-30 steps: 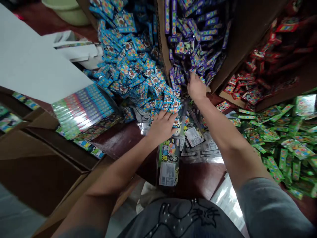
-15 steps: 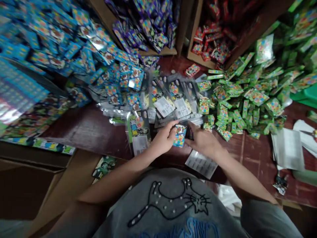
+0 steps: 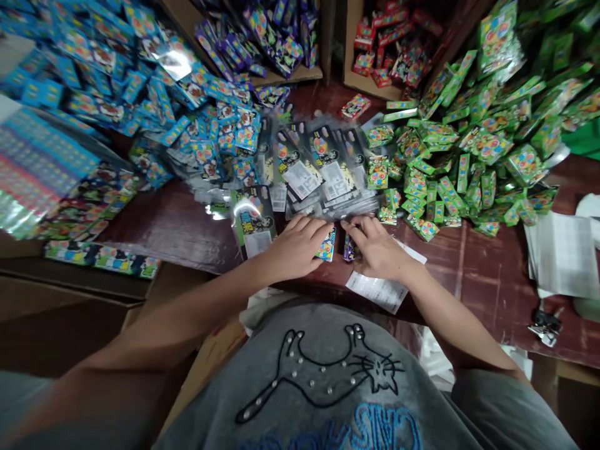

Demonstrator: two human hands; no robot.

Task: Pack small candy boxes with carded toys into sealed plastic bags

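With twelve o'clock straight ahead of the person, the left hand (image 3: 300,247) lies near the front edge of a glossy dark-red table (image 3: 492,269). It is half closed, its fingers together and arched forward, with a small, flat, bright-blue printed packet (image 3: 327,245) showing at its three o'clock side; whether it grips the packet or only covers it, I cannot tell.

The right hand (image 3: 375,250), just beside it at three o'clock, is mostly closed, fingers curled and thumb pointing to nine, around a small purple printed packet (image 3: 347,247), much of which is hidden. A white printed paper sheet (image 3: 377,290) lies at the right hand's six o'clock.

At twelve from both hands, clear plastic bags with black cards and white labels (image 3: 335,178) overlap in a heap; a similar single bag (image 3: 255,219) lies at the left hand's ten o'clock. Farther out are a large heap of blue packets (image 3: 96,59) at ten, a brown cardboard box of purple packets (image 3: 234,53) at eleven, another of red packets (image 3: 391,34) at one, and a spread of green packets (image 3: 464,172) at two.
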